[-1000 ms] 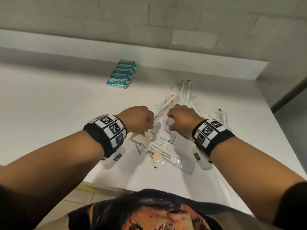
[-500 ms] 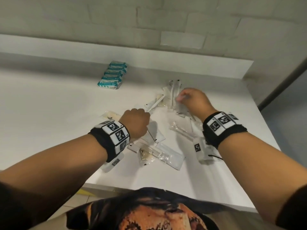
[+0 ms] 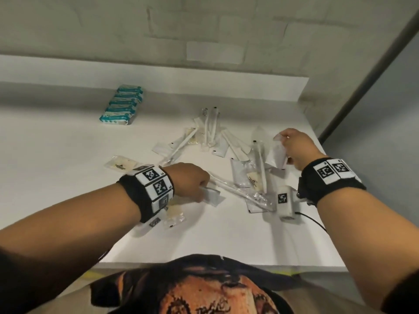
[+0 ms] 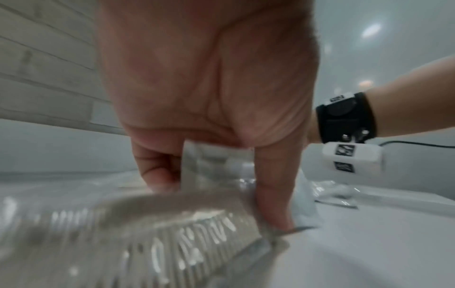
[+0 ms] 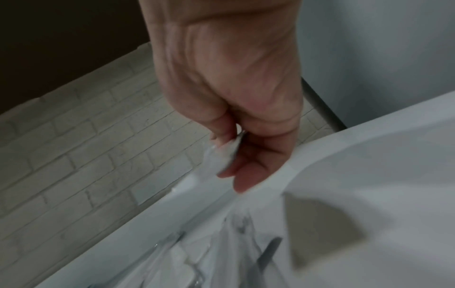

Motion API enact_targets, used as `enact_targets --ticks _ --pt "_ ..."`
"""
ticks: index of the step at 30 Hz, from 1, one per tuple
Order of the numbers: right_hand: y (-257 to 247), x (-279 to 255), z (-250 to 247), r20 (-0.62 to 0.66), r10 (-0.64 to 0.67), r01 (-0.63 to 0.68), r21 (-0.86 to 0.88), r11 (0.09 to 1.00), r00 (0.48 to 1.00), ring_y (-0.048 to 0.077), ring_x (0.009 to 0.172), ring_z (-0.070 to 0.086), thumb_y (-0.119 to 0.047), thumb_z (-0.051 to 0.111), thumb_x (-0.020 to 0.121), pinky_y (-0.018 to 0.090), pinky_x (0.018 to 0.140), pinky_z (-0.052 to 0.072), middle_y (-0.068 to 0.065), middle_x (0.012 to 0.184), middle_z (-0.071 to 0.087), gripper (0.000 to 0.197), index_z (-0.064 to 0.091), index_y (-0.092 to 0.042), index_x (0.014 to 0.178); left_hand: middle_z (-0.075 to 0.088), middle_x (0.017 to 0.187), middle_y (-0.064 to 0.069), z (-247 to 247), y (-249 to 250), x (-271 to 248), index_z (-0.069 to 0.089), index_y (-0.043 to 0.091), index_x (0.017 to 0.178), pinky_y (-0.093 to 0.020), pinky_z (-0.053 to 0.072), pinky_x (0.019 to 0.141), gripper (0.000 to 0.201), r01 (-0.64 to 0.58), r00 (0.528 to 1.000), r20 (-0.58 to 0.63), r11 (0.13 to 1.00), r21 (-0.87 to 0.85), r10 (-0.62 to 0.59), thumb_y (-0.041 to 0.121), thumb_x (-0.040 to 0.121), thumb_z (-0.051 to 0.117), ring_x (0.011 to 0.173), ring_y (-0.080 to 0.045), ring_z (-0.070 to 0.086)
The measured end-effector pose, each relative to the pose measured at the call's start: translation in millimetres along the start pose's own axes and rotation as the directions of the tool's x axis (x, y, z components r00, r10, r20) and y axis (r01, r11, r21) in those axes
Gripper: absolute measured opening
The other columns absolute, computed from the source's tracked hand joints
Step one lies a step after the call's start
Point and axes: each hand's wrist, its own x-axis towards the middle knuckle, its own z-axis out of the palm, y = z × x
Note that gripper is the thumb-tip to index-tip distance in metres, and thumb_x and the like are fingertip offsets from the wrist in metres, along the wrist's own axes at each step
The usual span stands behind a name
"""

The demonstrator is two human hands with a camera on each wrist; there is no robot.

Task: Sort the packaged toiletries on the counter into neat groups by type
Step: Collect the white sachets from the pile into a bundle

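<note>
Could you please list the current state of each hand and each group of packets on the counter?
left hand: grips a clear comb packet, low over the counter.
right hand: pinches a clear packet, lifted.
teal packs: lined up in a neat row.
loose packets: scattered, overlapping, unsorted.

A white counter (image 3: 68, 155) with a raised white back ledge (image 3: 158, 71) runs along a pale painted brick wall (image 3: 90, 26). To the right stands a smooth grey wall (image 3: 396, 98), with a dark vertical strip (image 3: 371, 80) at the corner.
</note>
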Motion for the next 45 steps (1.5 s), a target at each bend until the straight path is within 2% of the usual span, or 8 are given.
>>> enact_targets --ticks 4,6,9,13,22,28,38,45 --pt "-1 -20 -3 0.271 -0.128 0.209 -0.294 0.933 0.954 0.006 0.033 0.042 -0.004 0.041 0.098 0.018 0.033 0.030 -0.013 0.049 0.058 0.028 0.067 -0.010 0.087 0.054 0.079 0.007 -19 -7 11 0.047 0.024 0.083 -0.027 0.036 0.055 0.011 0.089 0.990 -0.087 0.977 -0.194 -0.108 0.027 0.084 0.058 0.074 -0.015 0.052" --pt "3 -32 2 0.456 -0.128 0.359 -0.467 0.808 0.881 0.000 0.059 0.060 -0.011 0.050 0.097 0.008 0.050 0.041 -0.021 0.069 0.065 0.023 0.072 -0.014 0.096 0.058 0.084 0.005 -29 -7 20 0.049 0.022 0.091 -0.027 0.037 0.057 0.012 0.120 0.982 -0.101 0.944 -0.307 -0.157 0.021 0.082 0.058 0.076 -0.015 0.055" --pt "11 -32 2 0.546 -0.052 0.495 -0.710 0.501 0.836 0.015 0.107 0.060 0.004 0.051 0.090 0.025 0.088 0.050 -0.008 0.124 0.062 0.046 0.069 -0.032 0.112 0.054 0.099 0.006 -39 -2 37 0.051 0.024 0.115 -0.028 0.041 0.073 0.028 0.105 0.986 -0.100 0.967 -0.234 -0.131 0.024 0.087 0.054 0.089 -0.016 0.053" --pt "12 -26 -22 0.501 -0.029 0.480 -0.810 0.336 0.865 0.019 0.110 0.059 0.019 0.045 0.078 0.029 0.089 0.050 -0.003 0.131 0.057 0.061 0.069 -0.029 0.107 0.063 0.104 0.001 -46 20 56 0.064 0.022 0.107 -0.032 0.047 0.078 0.025 -0.076 0.979 -0.194 0.993 -0.088 0.057 0.021 0.091 0.045 0.093 -0.019 0.058" --pt "33 -34 -24 0.477 -0.134 0.375 -0.458 0.806 0.869 0.007 0.066 0.053 -0.024 0.060 0.092 0.016 0.055 0.042 -0.008 0.099 0.059 0.007 0.060 -0.031 0.096 0.048 0.123 -0.001 -27 33 87 0.048 0.037 0.136 -0.031 0.044 0.092 0.053 -0.143 0.981 -0.119 0.987 0.067 0.150 0.048 0.086 0.060 0.109 -0.024 0.054" --pt "37 -38 -16 0.637 -0.038 0.296 -0.304 0.906 0.770 0.010 0.078 0.052 -0.003 0.080 0.071 0.021 0.071 0.047 -0.005 0.091 0.053 0.057 0.056 -0.028 0.115 0.044 0.110 0.002 -34 20 86 0.051 0.029 0.119 -0.030 0.042 0.078 0.054 0.011 0.998 -0.057 0.997 0.076 -0.007 0.046 0.073 0.073 0.097 -0.019 0.049" --pt "53 -60 -22 0.565 0.014 0.503 -0.745 0.438 0.825 0.014 0.082 0.051 -0.042 0.082 0.062 0.025 0.057 0.034 -0.007 0.106 0.053 0.062 0.042 -0.028 0.108 0.054 0.106 0.008 -37 16 89 0.051 0.026 0.114 -0.032 0.049 0.082 0.051 0.021 1.000 0.011 0.999 0.050 -0.021 0.041 0.071 0.075 0.094 -0.016 0.053" --pt "57 -55 -18 0.629 -0.031 0.562 -0.671 0.484 0.777 0.017 0.094 0.053 -0.034 0.080 0.064 0.033 0.075 0.047 -0.012 0.106 0.047 0.061 0.046 -0.030 0.115 0.046 0.092 0.007 -49 30 98 0.046 0.028 0.088 -0.030 0.044 0.069 0.028 -0.073 0.995 0.084 0.982 0.175 0.059 0.044 0.076 0.066 0.085 -0.016 0.051"
